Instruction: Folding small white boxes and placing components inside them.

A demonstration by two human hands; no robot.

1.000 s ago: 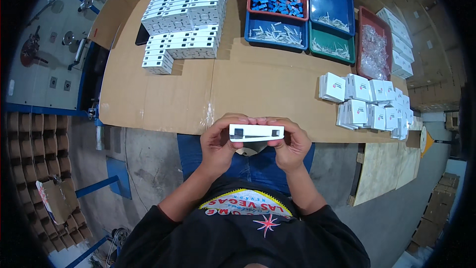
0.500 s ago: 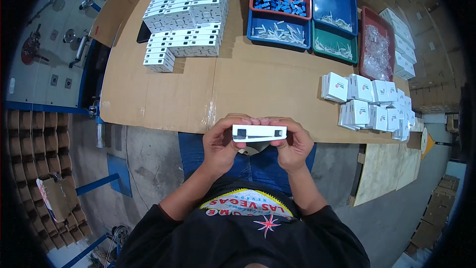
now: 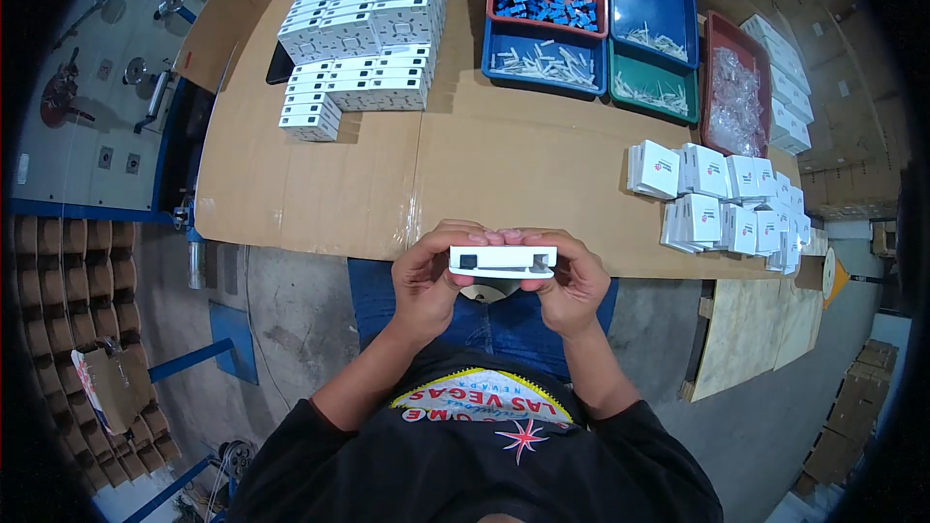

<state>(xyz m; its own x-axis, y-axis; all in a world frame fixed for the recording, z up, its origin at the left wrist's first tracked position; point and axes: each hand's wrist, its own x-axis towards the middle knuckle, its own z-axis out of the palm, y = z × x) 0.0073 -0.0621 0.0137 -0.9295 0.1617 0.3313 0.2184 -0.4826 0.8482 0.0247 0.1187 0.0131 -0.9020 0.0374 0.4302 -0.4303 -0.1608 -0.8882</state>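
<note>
Between my hands, just off the table's front edge, is a flat white plastic case (image 3: 502,258) held edge-on. Its side shows a dark square opening at the left end and a paler notch at the right end. A narrow gap between its two halves widens toward the right. My left hand (image 3: 422,283) pinches the left end, thumb below and fingers behind. The right end is gripped the same way by my right hand (image 3: 575,287). The fingertips of both hands meet along the far edge; what lies inside the case is hidden.
Stacked white cases (image 3: 373,24) stand at the table's back left. A red tray (image 3: 498,0) of blue parts adjoins blue and green trays of small white pieces. Another red tray (image 3: 714,87) holds clear plastic bits. White square pieces (image 3: 699,220) sit in piles at the right.
My hands and the case have shifted slightly left. The gap at the case's right end has grown wider, and the opening there looks less dark and square.
</note>
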